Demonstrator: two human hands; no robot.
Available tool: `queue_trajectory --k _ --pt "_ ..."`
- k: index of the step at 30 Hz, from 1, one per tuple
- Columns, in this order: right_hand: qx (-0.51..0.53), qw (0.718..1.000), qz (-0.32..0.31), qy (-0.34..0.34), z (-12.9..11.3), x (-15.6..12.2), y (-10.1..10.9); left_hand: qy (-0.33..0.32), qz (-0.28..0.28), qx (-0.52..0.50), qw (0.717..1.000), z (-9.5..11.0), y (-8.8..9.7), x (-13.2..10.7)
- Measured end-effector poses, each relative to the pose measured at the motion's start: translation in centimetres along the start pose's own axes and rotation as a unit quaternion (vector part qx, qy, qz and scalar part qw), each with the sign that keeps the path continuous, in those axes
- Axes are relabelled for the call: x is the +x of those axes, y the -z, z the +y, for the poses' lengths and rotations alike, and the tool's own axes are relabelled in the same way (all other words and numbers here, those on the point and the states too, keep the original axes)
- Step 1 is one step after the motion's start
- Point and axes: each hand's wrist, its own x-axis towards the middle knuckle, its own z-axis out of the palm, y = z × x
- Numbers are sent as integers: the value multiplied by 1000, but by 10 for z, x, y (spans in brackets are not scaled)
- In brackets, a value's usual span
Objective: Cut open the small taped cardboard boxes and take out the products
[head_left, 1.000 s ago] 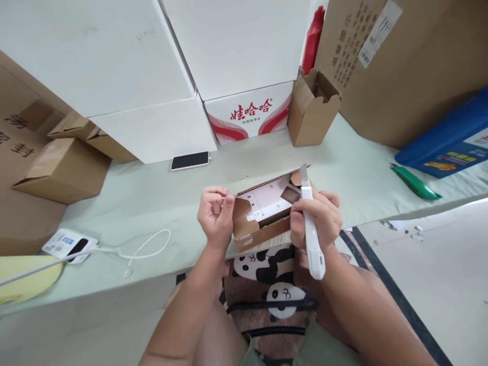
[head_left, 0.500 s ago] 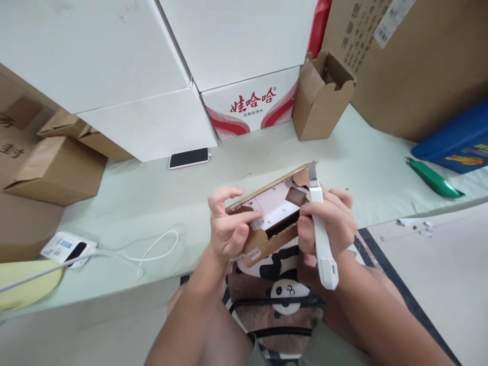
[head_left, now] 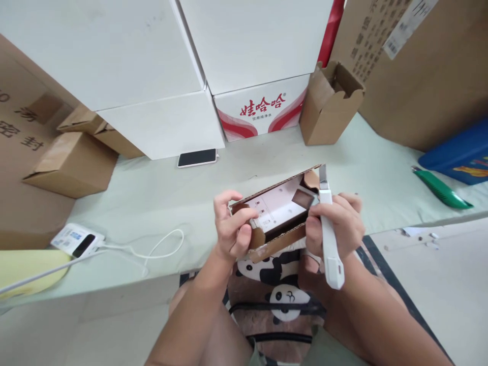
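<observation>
Two hands show, the left hand [head_left: 231,231] and the right hand [head_left: 337,226]. There are two cutters: one white cutter [head_left: 328,239] at centre and one green cutter [head_left: 442,189] at the right edge. One small carton [head_left: 278,213], one phone [head_left: 197,158], one power strip [head_left: 76,240] and one blue box [head_left: 457,155] complete the count.

Print on white insert [head_left: 276,208] illegible; blue box [head_left: 457,152] partly off-frame.

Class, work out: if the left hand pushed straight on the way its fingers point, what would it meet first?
Likely the white insert inside the open cardboard box; the left hand seems to touch it.
</observation>
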Motion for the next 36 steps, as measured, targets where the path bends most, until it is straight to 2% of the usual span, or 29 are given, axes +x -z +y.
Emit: queue_trajectory --k 5,9,13,15,17,19,21,23,26,30,33,35,36 --pt "-2 1000 -8 3 -4 8 1 -8 55 -5 998 -4 -3 0" --pt "11 1000 -12 6 -4 10 1 52 55 -7 997 -7 -4 4" --pt "21 999 43 -12 3 5 2 87 60 -25 994 -8 -5 5" --pt "3 994 86 -65 9 4 4 99 69 -32 992 -7 -5 2" --pt "14 979 117 -167 16 3 6 104 79 -41 991 -6 -5 -1" --pt "63 946 133 -289 24 3 8 111 84 -50 989 -4 -5 -3" --pt "133 908 139 -373 29 1 6 125 91 -76 985 -2 -5 -4" --pt "212 882 143 -397 31 -1 4 151 110 -120 975 -1 -4 -2" --pt "295 863 142 -385 28 -3 0 181 132 -171 959 -4 1 3" --pt "300 852 152 -402 20 -4 -2 172 102 -128 972 -6 21 16" --pt "273 858 148 -410 18 -8 -4 159 88 -148 972 10 43 28" --pt "273 861 134 -407 16 -10 -6 78 51 -191 977 29 55 36" --pt "277 862 126 -406 15 -11 -6 43 10 -181 983 40 59 41"
